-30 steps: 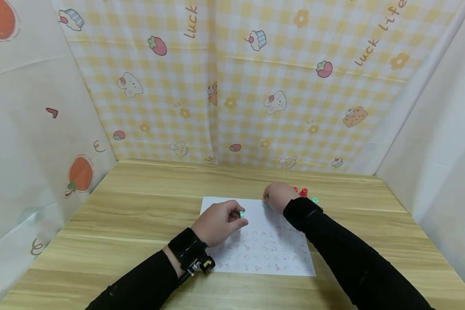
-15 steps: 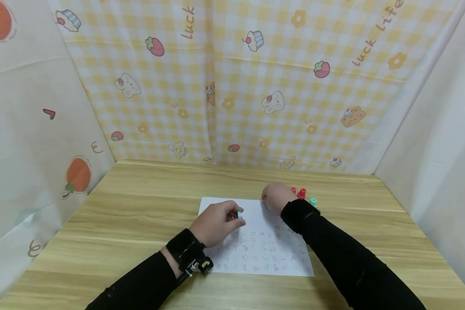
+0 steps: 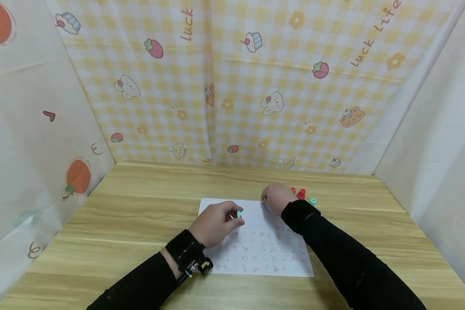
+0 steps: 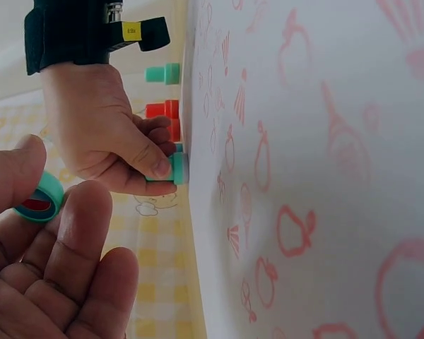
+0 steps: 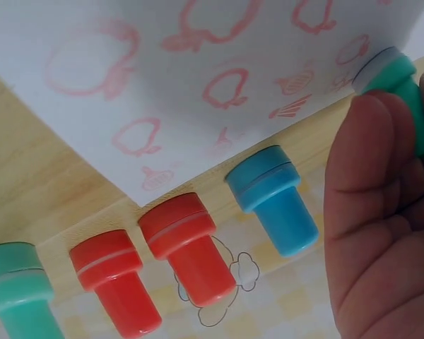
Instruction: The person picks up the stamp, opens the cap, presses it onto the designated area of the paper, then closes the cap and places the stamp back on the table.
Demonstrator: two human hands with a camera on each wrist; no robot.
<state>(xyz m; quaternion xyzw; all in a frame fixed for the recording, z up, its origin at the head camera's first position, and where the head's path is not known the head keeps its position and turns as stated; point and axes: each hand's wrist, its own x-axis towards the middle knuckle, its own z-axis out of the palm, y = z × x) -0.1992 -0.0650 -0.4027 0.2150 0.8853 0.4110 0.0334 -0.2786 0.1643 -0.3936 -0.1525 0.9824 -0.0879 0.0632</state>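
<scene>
The right hand (image 3: 277,198) grips a green stamp (image 4: 178,169) upright, its long axis square to the white paper (image 3: 252,215), pale end down near the sheet's far edge, while the left hand (image 3: 216,221), leftward and nearer the person, pinches a green cap (image 4: 51,196).

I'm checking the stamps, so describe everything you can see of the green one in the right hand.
The stamp is green and plastic-looking: a slim handle widens into a collar, with a pale band at the wide end. It appears uncapped. The right hand pinches it between thumb and fingers, which hide part of it. It stands roughly upright, wide end down, near the far edge of the paper, apparently touching it. Its underside can't be seen.
</scene>
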